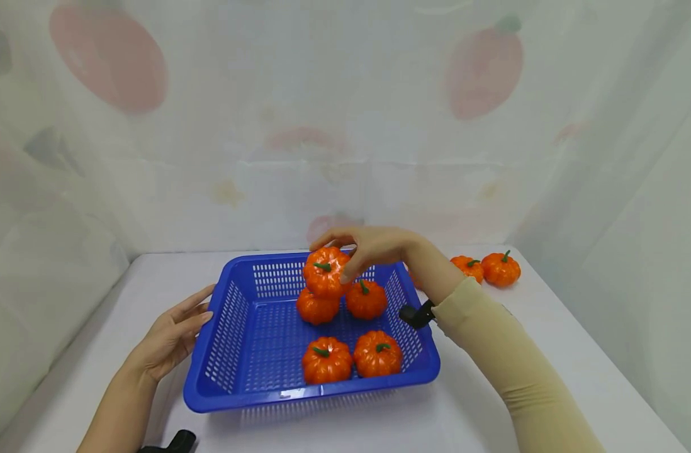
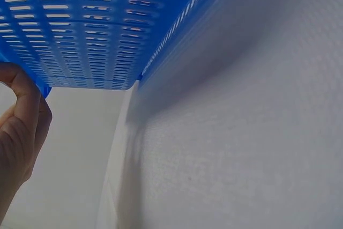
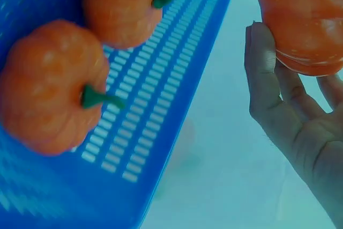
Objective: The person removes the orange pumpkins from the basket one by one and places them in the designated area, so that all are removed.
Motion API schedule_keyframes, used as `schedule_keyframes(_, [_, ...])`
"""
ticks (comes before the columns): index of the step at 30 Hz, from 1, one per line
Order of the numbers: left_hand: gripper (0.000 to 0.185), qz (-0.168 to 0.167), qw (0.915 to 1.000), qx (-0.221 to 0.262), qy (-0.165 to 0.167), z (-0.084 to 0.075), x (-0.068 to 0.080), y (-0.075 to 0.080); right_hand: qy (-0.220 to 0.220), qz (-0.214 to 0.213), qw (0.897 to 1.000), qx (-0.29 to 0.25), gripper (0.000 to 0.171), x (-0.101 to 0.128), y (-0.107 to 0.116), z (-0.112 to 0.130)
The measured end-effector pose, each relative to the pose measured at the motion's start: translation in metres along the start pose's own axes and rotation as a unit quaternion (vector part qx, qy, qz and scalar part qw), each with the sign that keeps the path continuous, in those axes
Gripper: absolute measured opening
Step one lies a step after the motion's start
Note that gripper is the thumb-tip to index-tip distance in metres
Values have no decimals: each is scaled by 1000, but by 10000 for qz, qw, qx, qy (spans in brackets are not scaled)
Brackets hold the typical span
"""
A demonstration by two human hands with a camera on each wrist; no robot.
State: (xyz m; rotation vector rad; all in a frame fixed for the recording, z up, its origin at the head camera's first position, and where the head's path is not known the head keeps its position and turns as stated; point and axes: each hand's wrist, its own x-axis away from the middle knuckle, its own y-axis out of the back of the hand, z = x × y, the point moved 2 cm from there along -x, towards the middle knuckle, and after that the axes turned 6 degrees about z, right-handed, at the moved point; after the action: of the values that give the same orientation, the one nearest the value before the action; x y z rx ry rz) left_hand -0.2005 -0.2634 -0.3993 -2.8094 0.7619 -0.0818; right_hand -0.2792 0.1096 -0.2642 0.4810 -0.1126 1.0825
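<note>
Two small pumpkins [image 1: 486, 268] sat on the white table [image 1: 549, 377] before a fruit-printed curtain [image 1: 323, 113].

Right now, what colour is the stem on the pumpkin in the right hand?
Green, on the orange pumpkin the right hand holds; clearest in the head view.

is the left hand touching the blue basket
Touching. In the left wrist view the left hand has a fingertip pressed against the blue basket at its corner edge. The head view agrees, with straight fingers meeting the basket's left wall.
</note>
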Motion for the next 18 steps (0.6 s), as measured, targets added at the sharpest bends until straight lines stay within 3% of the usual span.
schedule_keyframes(8, [57, -12, 10000, -15, 17, 0, -1, -1, -108, -237, 9994, -209, 71, 31, 18, -20])
schedule_keyframes(18, [55, 18, 10000, -38, -18, -2, 0, -1, 244, -486, 9976, -430, 71, 66, 34, -43])
